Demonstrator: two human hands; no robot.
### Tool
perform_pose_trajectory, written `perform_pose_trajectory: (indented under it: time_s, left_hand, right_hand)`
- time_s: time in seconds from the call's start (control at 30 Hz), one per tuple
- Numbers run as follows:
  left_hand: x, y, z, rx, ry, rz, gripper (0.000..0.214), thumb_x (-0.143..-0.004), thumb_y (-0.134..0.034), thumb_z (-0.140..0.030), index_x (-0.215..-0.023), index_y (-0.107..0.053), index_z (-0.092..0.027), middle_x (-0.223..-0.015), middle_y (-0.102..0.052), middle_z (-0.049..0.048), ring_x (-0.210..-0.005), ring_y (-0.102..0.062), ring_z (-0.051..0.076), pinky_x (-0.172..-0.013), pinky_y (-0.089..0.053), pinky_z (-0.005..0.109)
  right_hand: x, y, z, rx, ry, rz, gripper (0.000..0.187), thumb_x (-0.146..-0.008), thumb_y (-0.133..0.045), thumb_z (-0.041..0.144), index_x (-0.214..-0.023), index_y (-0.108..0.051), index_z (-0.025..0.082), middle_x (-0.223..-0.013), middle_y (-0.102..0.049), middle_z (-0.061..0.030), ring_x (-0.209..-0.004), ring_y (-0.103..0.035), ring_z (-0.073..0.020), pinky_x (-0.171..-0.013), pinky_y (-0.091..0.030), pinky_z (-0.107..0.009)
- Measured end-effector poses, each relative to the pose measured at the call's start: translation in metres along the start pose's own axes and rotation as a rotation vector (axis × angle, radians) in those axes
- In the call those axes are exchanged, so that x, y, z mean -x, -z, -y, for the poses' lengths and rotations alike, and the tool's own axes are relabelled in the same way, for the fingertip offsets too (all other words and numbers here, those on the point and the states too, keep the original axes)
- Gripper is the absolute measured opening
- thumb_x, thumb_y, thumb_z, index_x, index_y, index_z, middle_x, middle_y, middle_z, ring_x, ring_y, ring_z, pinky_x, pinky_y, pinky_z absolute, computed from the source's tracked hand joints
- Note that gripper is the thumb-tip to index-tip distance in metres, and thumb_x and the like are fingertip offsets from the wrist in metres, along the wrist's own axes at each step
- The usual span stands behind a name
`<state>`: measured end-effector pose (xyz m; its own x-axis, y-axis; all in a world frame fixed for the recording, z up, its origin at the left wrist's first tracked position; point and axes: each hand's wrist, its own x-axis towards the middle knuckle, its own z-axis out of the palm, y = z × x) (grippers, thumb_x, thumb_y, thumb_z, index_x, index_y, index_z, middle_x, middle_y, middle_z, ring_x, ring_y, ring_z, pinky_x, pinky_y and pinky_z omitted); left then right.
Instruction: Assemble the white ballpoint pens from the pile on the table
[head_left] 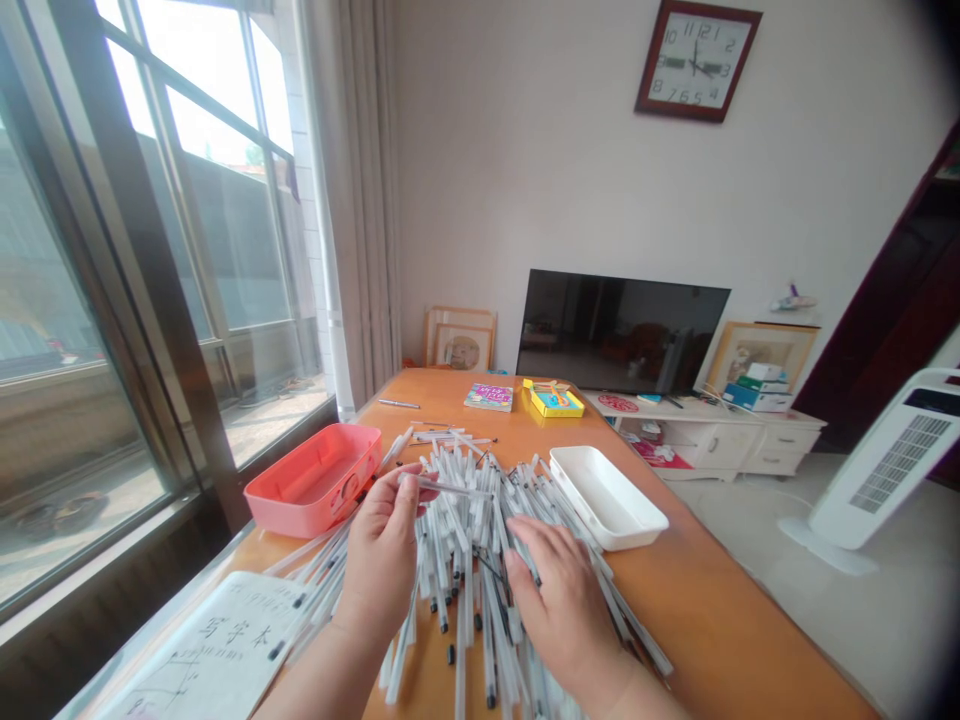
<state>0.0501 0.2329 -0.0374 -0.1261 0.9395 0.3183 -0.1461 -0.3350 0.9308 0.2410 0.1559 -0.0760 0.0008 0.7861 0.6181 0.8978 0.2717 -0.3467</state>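
A big heap of clear pens with black tips [480,560] covers the middle of an orange wooden table [712,630]. My left hand [382,550] is raised above the heap, its fingers pinched on one pen [450,487] that points to the right. My right hand [562,600] lies palm down on the right part of the heap, fingers spread among the pens. A pink plastic tray [315,480] stands just left of the heap, and a white rectangular tray [607,495] stands just right of it.
A white exercise book [217,650] lies at the near left table edge. Two small books [525,398] lie at the table's far end. Beyond are a television [622,330], a low white cabinet [720,440], a white fan heater [877,470] and a window [112,250] at left.
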Motion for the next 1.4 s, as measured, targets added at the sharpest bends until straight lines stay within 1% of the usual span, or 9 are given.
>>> perform_pose_trajectory:
  time_s: [0.1,0.17,0.33,0.53,0.63,0.8,0.9,1.2,1.4]
  left_hand:
    - [0.000,-0.002,0.007,0.157,0.163,0.073,0.045,-0.088,-0.061,-0.052,-0.114,-0.065,-0.016,-0.106,-0.072,0.0112,-0.088,-0.067,0.019,-0.078,-0.048,0.030]
    - [0.003,-0.004,0.011,0.221,0.241,0.144,0.045,-0.088,-0.061,-0.051,-0.114,-0.066,-0.015,-0.103,-0.073,0.0114,-0.085,-0.067,0.018,-0.077,-0.048,0.030]
    - [0.015,-0.011,0.007,0.260,0.362,0.334,0.045,-0.084,-0.066,-0.050,-0.112,-0.069,-0.016,-0.099,-0.074,0.0115,-0.082,-0.068,0.019,-0.079,-0.049,0.032]
    - [0.023,-0.016,-0.002,0.441,0.509,0.422,0.040,-0.089,-0.064,-0.045,-0.118,-0.067,-0.017,-0.108,-0.073,0.0134,-0.095,-0.069,0.022,-0.077,-0.051,0.030]
    - [0.025,-0.017,-0.006,0.567,0.578,0.445,0.033,-0.090,-0.063,-0.039,-0.116,-0.066,-0.019,-0.118,-0.071,0.0139,-0.102,-0.068,0.023,-0.078,-0.053,0.030]
    - [0.027,-0.019,-0.004,0.648,0.638,0.385,0.021,-0.088,-0.068,-0.032,-0.104,-0.066,-0.018,-0.110,-0.073,0.0128,-0.100,-0.071,0.023,-0.082,-0.056,0.032]
    - [0.028,-0.020,-0.001,0.656,0.617,0.340,0.017,-0.088,-0.068,-0.029,-0.100,-0.065,-0.017,-0.103,-0.075,0.0117,-0.094,-0.072,0.021,-0.085,-0.055,0.031]
    - [0.032,-0.029,0.005,0.597,0.583,0.194,0.022,-0.084,-0.072,-0.031,-0.098,-0.064,-0.015,-0.095,-0.074,0.0110,-0.087,-0.072,0.020,-0.075,-0.056,0.027]
    - [0.037,-0.034,0.006,0.569,0.587,0.105,0.022,-0.083,-0.073,-0.031,-0.095,-0.063,-0.016,-0.092,-0.073,0.0093,-0.083,-0.072,0.017,-0.075,-0.056,0.025]
  right_hand:
    - [-0.002,0.002,-0.002,-0.067,-0.031,-0.137,0.031,-0.099,-0.044,0.029,-0.125,-0.057,0.022,-0.118,-0.065,-0.0116,-0.111,-0.058,-0.0268,-0.096,-0.044,-0.044]
    - [-0.003,0.006,0.001,-0.083,-0.044,-0.143,0.030,-0.099,-0.043,0.030,-0.123,-0.057,0.022,-0.116,-0.066,-0.0119,-0.108,-0.058,-0.0270,-0.095,-0.044,-0.043]
    - [-0.007,0.017,0.022,-0.155,-0.111,0.142,0.029,-0.101,-0.040,0.037,-0.104,-0.066,0.024,-0.085,-0.069,-0.0052,-0.081,-0.062,-0.0215,-0.076,-0.043,-0.033]
    - [-0.005,0.018,0.035,-0.871,-0.419,0.463,0.044,-0.101,-0.034,0.054,-0.087,-0.057,0.020,-0.051,-0.053,0.0054,-0.048,-0.045,-0.0109,-0.052,-0.035,-0.021]
    - [-0.004,0.015,0.036,-1.210,-0.564,0.475,0.043,-0.099,-0.039,0.054,-0.091,-0.060,0.017,-0.048,-0.052,0.0054,-0.041,-0.034,-0.0090,-0.045,-0.025,-0.020]
    - [-0.005,0.013,0.038,-1.514,-0.644,0.472,0.040,-0.095,-0.049,0.053,-0.083,-0.060,0.017,-0.041,-0.038,0.0091,-0.039,-0.026,-0.0069,-0.045,-0.024,-0.020]
    - [-0.005,0.014,0.039,-1.430,-0.611,0.437,0.041,-0.095,-0.050,0.054,-0.080,-0.059,0.017,-0.041,-0.037,0.0094,-0.039,-0.025,-0.0063,-0.045,-0.021,-0.020]
    - [-0.002,0.012,0.040,-0.850,-0.467,0.392,0.041,-0.100,-0.038,0.053,-0.080,-0.052,0.021,-0.052,-0.037,0.0079,-0.049,-0.037,-0.0099,-0.049,-0.027,-0.022]
    - [0.000,0.009,0.040,-0.436,-0.313,0.323,0.038,-0.102,-0.035,0.047,-0.076,-0.047,0.022,-0.066,-0.055,0.0017,-0.060,-0.048,-0.0135,-0.054,-0.027,-0.025]
